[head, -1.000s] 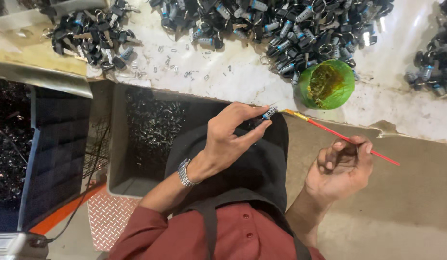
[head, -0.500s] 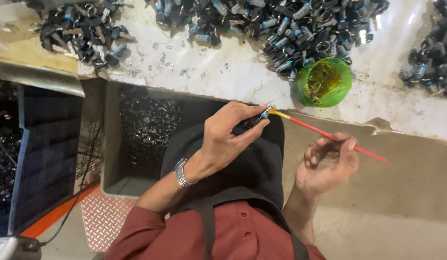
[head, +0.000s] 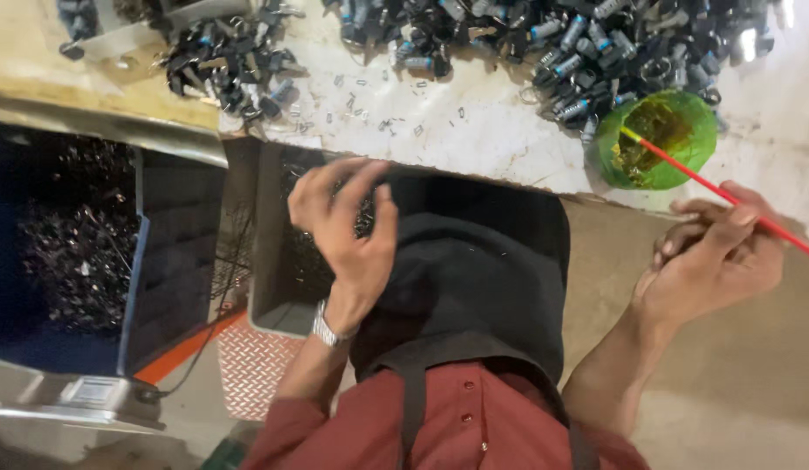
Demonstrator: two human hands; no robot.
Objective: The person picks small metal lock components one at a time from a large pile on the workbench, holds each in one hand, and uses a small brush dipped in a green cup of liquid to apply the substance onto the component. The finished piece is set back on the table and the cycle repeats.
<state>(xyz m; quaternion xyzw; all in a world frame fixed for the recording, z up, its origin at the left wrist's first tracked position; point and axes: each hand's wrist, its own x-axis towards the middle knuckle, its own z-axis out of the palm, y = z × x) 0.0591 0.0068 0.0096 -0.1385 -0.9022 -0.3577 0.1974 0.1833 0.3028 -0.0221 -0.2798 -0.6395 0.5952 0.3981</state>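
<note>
**Right hand dipped red stick in green cup; left hand loose over bin**

Right hand (head: 714, 261) was closed on a thin red stick (head: 718, 193), fingers pinched together around it near the hand's upper side. Stick ran up-left from the hand; its yellowish tip sat inside the green cup (head: 694, 117). Far end of the stick ran off the right edge of the view.

Green cup stood on the white surface (head: 474, 130), near its front edge, just below the big heap of dark metal parts (head: 544, 39). Cup held yellow-brown stuff; can't tell what it was.

Left hand (head: 343, 222) was raised over the grey bin (head: 269, 252), fingers spread and curled, apart. Motion blur, so I can't tell if a small part was between the fingertips. Metal watch (head: 324, 326) on that wrist.

Bin sat below the surface's front edge, small shiny bits inside. A second smaller heap of dark parts (head: 230, 65) lay at the surface's left. Loose little clips (head: 374, 117) were scattered between the heaps.

Black cloth (head: 474, 278) covered the lap between the two hands, red shirt (head: 457, 418) below it.
</note>
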